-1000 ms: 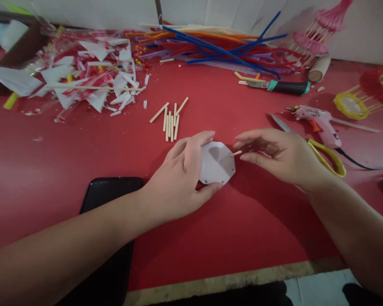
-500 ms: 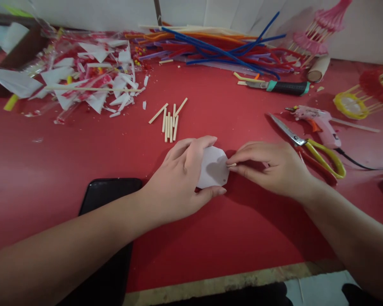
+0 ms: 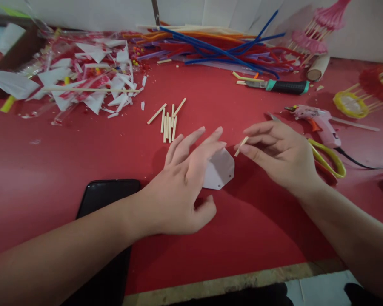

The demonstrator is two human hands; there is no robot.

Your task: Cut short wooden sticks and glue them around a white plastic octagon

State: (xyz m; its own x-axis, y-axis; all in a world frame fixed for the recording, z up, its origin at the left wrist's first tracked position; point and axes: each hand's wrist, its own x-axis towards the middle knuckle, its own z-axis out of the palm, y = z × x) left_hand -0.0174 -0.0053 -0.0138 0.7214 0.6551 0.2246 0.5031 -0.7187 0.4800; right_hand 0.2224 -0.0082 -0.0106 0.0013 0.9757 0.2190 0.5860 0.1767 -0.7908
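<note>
A white octagonal card piece (image 3: pixel 219 171) lies flat on the red table (image 3: pixel 67 148), partly under my left hand (image 3: pixel 183 182). That hand rests over the card's left side with its fingers stretched out and apart. Just to the right, my right hand (image 3: pixel 279 153) pinches a short wooden stick (image 3: pixel 241 146) between thumb and fingers, its tip a little above the card's upper right corner. Several more short sticks (image 3: pixel 168 121) lie in a loose bunch beyond my left hand.
A black phone (image 3: pixel 110 193) lies under my left forearm. Yellow-handled scissors (image 3: pixel 327 157), a pink glue gun (image 3: pixel 317 121) and a black-handled knife (image 3: pixel 281 87) lie right. Pipe cleaners (image 3: pixel 217 49) and paper scraps (image 3: pixel 83 78) fill the back. The table's front edge (image 3: pixel 230 280) is near.
My left hand has let go of the card and spread its fingers over it. My right hand has lifted the stick away from the card's edge, up and to the right.
</note>
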